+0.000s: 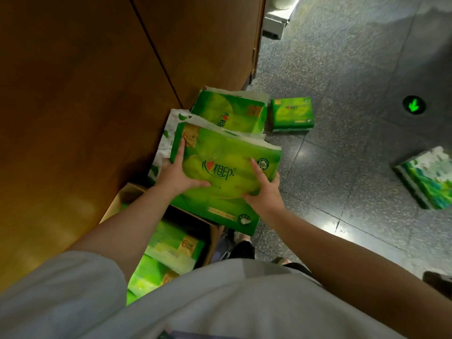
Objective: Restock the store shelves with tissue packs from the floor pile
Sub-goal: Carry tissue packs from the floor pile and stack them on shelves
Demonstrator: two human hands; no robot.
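Speckled grey floor (pixel 342 69) runs beside a brown wooden panel (pixel 73 94). Above a cardboard box (pixel 117 201) of green packs, a large green tissue pack (pixel 227 172) is held between both hands: the left hand (pixel 176 174) clasps its left edge, the right hand (pixel 264 192) its right edge. Smaller packs (pixel 292 113) lie further off.

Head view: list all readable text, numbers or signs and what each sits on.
"相印": brand beside a red heart logo, on the held green tissue pack.
"6": orange corner patch of that pack; small print beside it is blurred.
"100%": round seal near the right hand.
"6": orange patch on a pack in the cardboard box.
Green arrow, no words: floor marker.
Print on the other packs is blurred.
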